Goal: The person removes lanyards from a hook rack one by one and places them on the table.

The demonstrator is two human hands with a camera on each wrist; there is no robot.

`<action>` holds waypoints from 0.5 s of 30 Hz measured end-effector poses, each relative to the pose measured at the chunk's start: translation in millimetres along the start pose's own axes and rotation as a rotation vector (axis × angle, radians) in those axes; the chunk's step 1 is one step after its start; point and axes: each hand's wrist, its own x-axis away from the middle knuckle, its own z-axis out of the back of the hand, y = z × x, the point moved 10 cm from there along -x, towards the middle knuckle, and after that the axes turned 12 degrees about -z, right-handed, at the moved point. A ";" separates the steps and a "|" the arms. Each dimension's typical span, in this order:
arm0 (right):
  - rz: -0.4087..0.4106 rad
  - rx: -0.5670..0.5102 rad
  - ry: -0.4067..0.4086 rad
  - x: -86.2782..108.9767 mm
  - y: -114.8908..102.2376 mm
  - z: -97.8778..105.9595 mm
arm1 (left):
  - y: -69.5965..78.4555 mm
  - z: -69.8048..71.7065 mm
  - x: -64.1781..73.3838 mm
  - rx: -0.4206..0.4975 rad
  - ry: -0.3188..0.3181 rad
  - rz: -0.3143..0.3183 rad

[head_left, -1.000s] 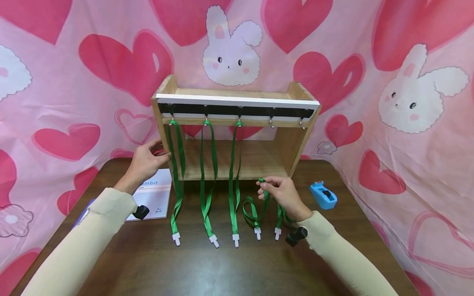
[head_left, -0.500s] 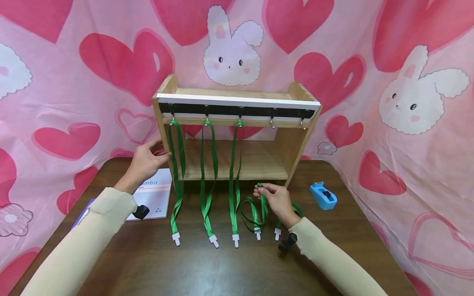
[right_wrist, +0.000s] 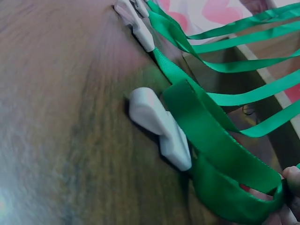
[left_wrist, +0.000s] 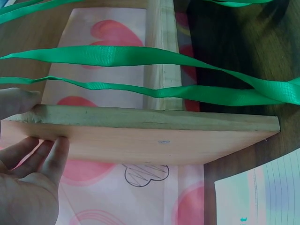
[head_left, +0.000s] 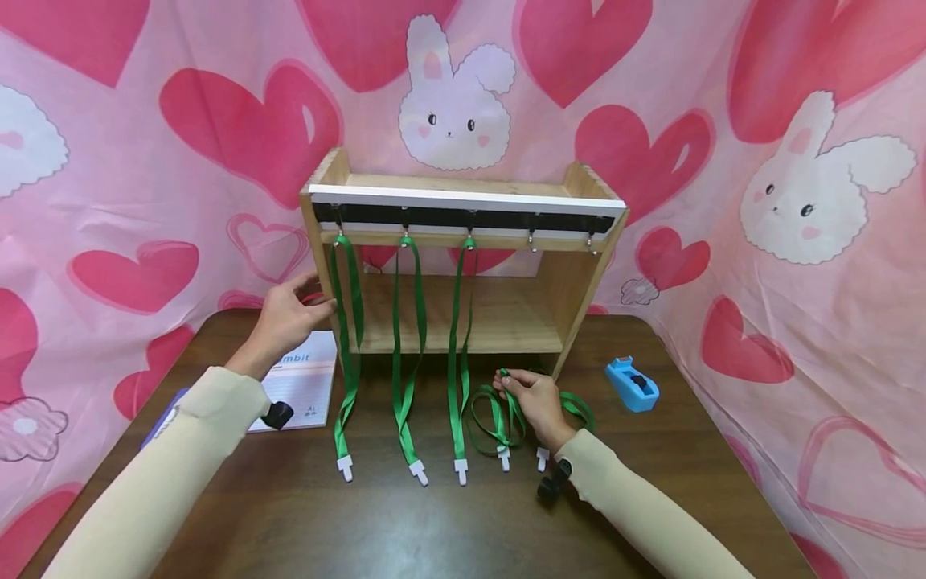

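Note:
At the left side of a small wooden shelf (head_left: 463,305), my left hand (head_left: 284,318) holds the side panel (left_wrist: 117,136); the left wrist view has the thumb on one face and fingers on the other. My right hand (head_left: 534,400) pinches the upper end of a green lanyard (head_left: 499,414) low over the table. Loops of that lanyard lie beside its white clip (right_wrist: 161,129). Another green lanyard (head_left: 579,408) lies partly hidden behind the right hand, its white clip (head_left: 542,458) showing. Three green lanyards hang from hooks, including the nearest one (head_left: 463,370).
Two bare hooks (head_left: 531,241) are at the right of the shelf's black strip (head_left: 506,219). A blue tape dispenser (head_left: 633,384) stands on the table (head_left: 405,531) at right. A notepad (head_left: 307,382) lies under the left forearm. A patterned cloth (head_left: 239,161) hangs behind.
My right hand has moved down and slightly left with the lanyard's end, and its strap has sunk into loops near the clip. The left hand has stayed on the shelf.

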 end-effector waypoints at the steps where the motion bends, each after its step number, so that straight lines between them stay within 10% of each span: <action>1: 0.000 0.000 0.004 -0.4 1.2 0.1 | 0.0 -0.2 0.1 -0.002 -0.001 -0.004; 15: 0.015 0.204 0.132 -0.3 11.9 6.0 | 0.4 0.2 0.7 -0.003 -0.013 -0.008</action>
